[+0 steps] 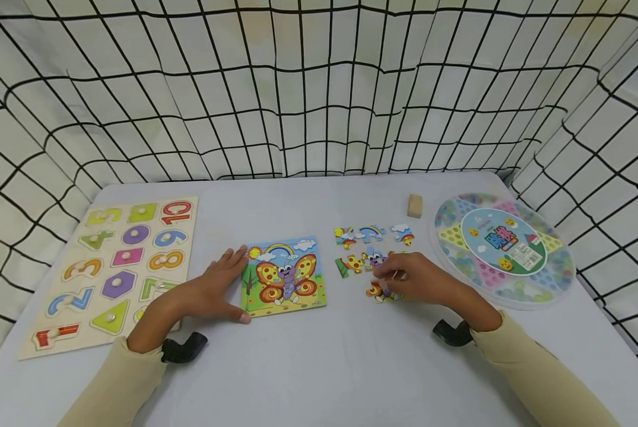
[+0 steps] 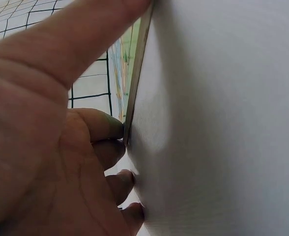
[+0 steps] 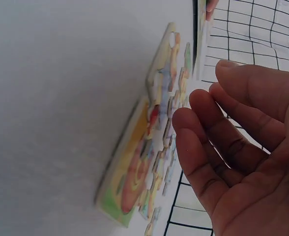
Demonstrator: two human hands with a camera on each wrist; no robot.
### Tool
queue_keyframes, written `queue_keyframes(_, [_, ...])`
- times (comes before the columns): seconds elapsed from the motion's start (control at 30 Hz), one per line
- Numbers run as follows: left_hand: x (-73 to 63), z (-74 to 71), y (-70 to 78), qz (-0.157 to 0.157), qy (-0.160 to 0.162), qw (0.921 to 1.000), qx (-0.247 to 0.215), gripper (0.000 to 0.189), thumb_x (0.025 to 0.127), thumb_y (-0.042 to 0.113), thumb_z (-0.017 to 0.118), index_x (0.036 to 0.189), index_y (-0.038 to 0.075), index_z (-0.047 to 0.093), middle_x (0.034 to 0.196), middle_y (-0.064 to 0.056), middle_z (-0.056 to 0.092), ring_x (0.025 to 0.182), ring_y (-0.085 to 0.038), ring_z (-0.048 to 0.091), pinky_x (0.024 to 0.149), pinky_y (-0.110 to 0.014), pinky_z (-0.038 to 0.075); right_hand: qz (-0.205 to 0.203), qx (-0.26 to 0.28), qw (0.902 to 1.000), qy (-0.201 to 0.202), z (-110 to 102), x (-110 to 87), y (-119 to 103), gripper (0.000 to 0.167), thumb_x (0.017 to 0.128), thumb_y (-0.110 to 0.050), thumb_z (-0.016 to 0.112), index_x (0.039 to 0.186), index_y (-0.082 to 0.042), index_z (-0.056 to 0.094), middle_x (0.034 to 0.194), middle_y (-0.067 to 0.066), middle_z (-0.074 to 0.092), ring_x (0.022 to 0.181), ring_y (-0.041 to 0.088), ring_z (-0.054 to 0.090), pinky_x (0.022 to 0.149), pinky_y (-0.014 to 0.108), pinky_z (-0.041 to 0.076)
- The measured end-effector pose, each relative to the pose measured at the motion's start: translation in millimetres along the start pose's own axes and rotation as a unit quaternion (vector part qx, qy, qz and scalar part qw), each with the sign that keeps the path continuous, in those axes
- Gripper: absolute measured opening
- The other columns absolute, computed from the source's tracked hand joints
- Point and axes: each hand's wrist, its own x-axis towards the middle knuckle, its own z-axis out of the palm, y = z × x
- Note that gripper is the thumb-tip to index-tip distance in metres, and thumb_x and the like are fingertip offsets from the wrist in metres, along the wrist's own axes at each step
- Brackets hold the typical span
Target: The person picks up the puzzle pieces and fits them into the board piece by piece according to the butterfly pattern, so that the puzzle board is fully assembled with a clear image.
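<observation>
A square butterfly picture board (image 1: 283,277) lies flat on the table. My left hand (image 1: 217,283) rests along its left edge, fingers spread at the upper corner and thumb near the lower one. In the left wrist view the thumb and fingertips touch the board's thin edge (image 2: 137,69). To the right, loose jigsaw pieces (image 1: 371,233) lie in rows, with butterfly, rainbow and cloud parts on them. My right hand (image 1: 415,279) hovers over the lower rows and hides some pieces. In the right wrist view its fingers are loosely bent above the pieces (image 3: 134,177), holding nothing.
A wooden board of numbers and shapes (image 1: 121,255) with small knobs lies on the left. A round clear box (image 1: 564,279) with a blue label lies on the right. Behind the pieces sits a small wooden block (image 1: 415,206). Black netting (image 1: 319,112) surrounds the table.
</observation>
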Motion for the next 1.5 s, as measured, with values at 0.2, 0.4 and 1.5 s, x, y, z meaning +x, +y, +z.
queue_keyframes(0.2, [-0.7,-0.5,-0.8,-0.002,-0.002,1.0,0.001,0.119,0.07,0.049,0.084,0.154,-0.002,0.015,0.162,-0.016,0.0,0.146,-0.039,-0.007,0.114,-0.06,0.003,0.017,0.007,0.9998,0.007,2.7,-4.0,0.4,0.025,0.087,-0.001,0.071,0.111,-0.002,0.072,0.108,0.005,0.07,0.087,0.013,0.064,0.07,0.026,0.056])
queue_keyframes(0.4, [1.7,0.9,-3.4,-0.002,-0.004,1.0,0.005,0.12,0.07,0.051,0.083,0.154,-0.001,0.015,0.162,-0.015,-0.001,0.146,-0.038,-0.008,0.114,-0.06,0.003,0.022,-0.004,0.9996,0.016,2.4,-6.8,-0.8,0.027,0.085,0.002,0.07,0.112,0.0,0.072,0.109,0.007,0.069,0.088,0.014,0.063,0.071,0.026,0.055])
queue_keyframes(1.5, [0.8,0.8,-1.6,-0.003,-0.005,0.9999,0.01,0.119,0.07,0.049,0.083,0.153,-0.003,0.015,0.162,-0.016,0.0,0.146,-0.039,-0.007,0.114,-0.06,0.004,0.056,-0.118,0.9912,-0.021,5.2,-2.6,-5.6,0.033,0.08,-0.005,0.079,0.112,-0.007,0.071,0.092,-0.004,0.055,0.083,0.013,0.049,0.071,0.029,0.046])
